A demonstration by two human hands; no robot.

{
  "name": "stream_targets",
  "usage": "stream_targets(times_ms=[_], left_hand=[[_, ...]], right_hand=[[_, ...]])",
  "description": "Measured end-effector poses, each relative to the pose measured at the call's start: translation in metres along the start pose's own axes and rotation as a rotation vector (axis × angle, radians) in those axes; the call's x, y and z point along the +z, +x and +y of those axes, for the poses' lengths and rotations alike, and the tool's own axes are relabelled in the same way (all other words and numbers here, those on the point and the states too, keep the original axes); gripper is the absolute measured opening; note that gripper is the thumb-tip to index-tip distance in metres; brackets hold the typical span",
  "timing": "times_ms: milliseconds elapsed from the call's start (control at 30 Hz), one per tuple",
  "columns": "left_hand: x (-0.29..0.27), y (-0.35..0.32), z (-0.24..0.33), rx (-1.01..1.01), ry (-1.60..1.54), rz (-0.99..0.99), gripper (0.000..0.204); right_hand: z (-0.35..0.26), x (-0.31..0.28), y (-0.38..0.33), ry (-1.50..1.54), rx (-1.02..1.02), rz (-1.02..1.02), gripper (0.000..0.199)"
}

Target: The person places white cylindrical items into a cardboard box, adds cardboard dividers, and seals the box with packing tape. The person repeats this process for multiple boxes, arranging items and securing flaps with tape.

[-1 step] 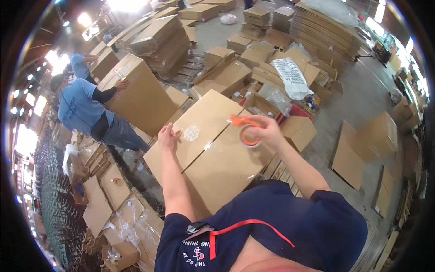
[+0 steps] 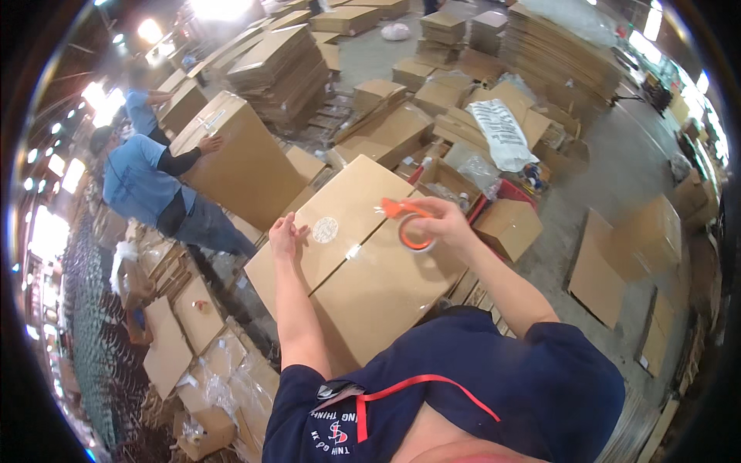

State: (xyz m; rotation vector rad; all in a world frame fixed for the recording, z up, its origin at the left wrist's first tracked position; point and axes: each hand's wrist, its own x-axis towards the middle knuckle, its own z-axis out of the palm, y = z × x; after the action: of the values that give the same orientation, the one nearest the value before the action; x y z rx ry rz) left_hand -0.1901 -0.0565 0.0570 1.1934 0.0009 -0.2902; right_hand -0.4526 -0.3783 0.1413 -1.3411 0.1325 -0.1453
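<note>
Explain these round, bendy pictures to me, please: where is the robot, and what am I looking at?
There's no robot here, just a person's bare hands. The view comes from a fisheye camera worn on the person's head, looking down, so straight edges curve near the rim. The right hand holds an orange tape dispenser above a large closed cardboard carton. The left hand is by the carton's far left edge; whether it touches is hard to tell. On the carton's top is a pale round mark beside the dark seam. Over on the left, a co-worker in a light-blue shirt has a hand on a tall carton.
</note>
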Motion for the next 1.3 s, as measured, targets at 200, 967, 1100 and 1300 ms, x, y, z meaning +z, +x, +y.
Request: stream_targets(times_ms=[200, 967, 1100, 1300], left_hand=[[0.047, -0.059, 0.000, 0.014, 0.224, 0.355, 0.029], [0.076, -0.362, -0.014, 0.068, -0.165, 1.188, 0.022], [0.064, -0.368, -0.015, -0.024, 0.230, 1.250, 0.025], [0.036, -0.397, -0.025, -0.569, 0.845, 1.409, 0.033]], right_hand=[[0.059, -0.048, 0.071, 0.375, 0.238, -0.340, 0.048], [0.066, -0.088, 0.118, 0.619, 0.545, -0.649, 0.047], [0.067, -0.093, 0.120, 0.584, 0.522, -0.688, 0.047], [0.068, -0.095, 0.121, 0.563, 0.478, -0.673, 0.047]])
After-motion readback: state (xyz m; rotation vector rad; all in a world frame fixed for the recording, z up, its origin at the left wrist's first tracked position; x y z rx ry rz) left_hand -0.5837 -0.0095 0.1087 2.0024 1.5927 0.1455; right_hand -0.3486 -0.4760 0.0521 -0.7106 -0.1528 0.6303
